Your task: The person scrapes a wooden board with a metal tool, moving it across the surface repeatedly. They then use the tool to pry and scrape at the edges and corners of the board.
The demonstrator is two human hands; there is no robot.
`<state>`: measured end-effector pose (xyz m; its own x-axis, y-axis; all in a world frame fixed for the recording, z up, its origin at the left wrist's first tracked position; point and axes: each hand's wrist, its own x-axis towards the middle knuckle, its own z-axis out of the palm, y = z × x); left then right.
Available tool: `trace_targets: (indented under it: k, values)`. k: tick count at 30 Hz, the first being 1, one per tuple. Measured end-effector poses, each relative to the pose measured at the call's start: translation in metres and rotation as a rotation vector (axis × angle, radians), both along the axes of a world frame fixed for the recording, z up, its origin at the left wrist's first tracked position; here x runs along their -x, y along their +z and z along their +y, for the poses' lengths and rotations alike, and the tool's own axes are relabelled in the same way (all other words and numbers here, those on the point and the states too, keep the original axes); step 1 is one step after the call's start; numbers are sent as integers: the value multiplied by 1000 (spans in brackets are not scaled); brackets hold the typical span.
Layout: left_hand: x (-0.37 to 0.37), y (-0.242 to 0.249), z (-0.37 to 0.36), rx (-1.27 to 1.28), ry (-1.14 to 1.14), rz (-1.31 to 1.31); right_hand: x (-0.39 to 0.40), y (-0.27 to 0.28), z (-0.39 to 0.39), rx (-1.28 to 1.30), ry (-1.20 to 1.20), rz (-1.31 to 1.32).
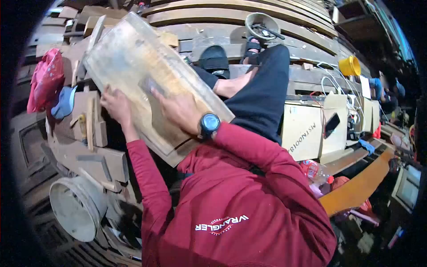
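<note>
A wooden panel (133, 58) with a raised rim and a pale, worn, partly brown surface lies slanted across my lap. My left hand (116, 106) is at the panel's left edge, its fingers bent over the rim. On the middle of the board, my right hand (180, 111), below a dark wristwatch (210, 122), presses a small grey-brown piece (150, 83) flat with its fingertips. What that piece is made of cannot be made out. A darker patch shows on the surface beside the right hand.
Tools and wood offcuts (90, 124) lie at left, near a pink bag (46, 80) and a white bucket (78, 209). A bowl (262, 27) stands beyond my feet. Cables, a phone (332, 125), a yellow bucket (349, 66) and a bottle (316, 171) are at right. Another person sits far right.
</note>
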<state>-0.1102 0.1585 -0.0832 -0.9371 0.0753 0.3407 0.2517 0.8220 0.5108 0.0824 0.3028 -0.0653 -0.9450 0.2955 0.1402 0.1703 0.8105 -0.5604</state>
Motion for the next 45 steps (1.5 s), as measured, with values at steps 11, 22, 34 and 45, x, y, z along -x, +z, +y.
trace_targets:
  k: [11, 22, 34, 45]
  values:
    - [-4, 9, 8, -18, 73, 3, -74, 35, -7, -30, 6, -231]
    - [-5, 12, 7, -42, 71, -11, 30, 28, 6, -22, -29, -67]
    - [-8, 10, 6, -92, 61, 4, -12, 24, -2, -112, 11, -63]
    - [-8, 14, 7, -81, 78, 14, -55, 36, -12, -39, 8, -191]
